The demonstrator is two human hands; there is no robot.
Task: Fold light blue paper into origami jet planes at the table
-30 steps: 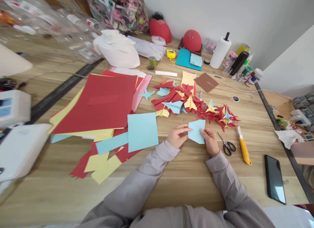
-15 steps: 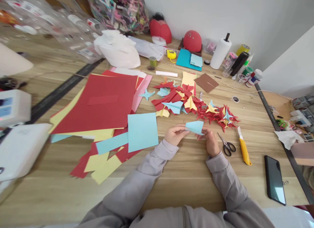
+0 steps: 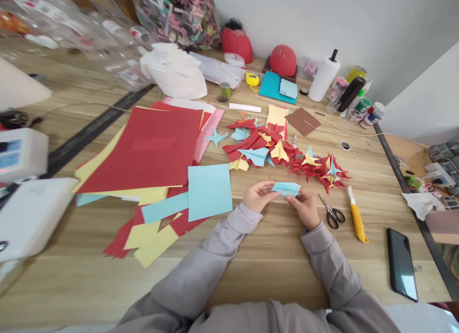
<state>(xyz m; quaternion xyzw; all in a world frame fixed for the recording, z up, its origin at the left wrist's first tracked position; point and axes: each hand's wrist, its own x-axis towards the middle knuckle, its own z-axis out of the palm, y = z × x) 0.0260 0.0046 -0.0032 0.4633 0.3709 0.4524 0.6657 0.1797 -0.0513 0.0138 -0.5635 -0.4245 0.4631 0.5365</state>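
A small piece of folded light-blue paper is held between my two hands, just above the wooden table. My left hand pinches its left end between thumb and fingers. At the right end, my right hand grips it the same way, thumb in front. Beyond the hands lies a heap of folded paper pieces, mostly red, with some yellow and blue planes and stars. A flat light-blue square sheet rests to the left of my left hand.
Black-handled scissors, a yellow utility knife with its blade out and a phone lie to the right. Large red sheets are stacked on the left. Bottles and a white roll stand at the back.
The folded blue paper has turned to a flatter, wider shape between the hands. My right hand has shifted slightly, its thumb now pressing on the near side.
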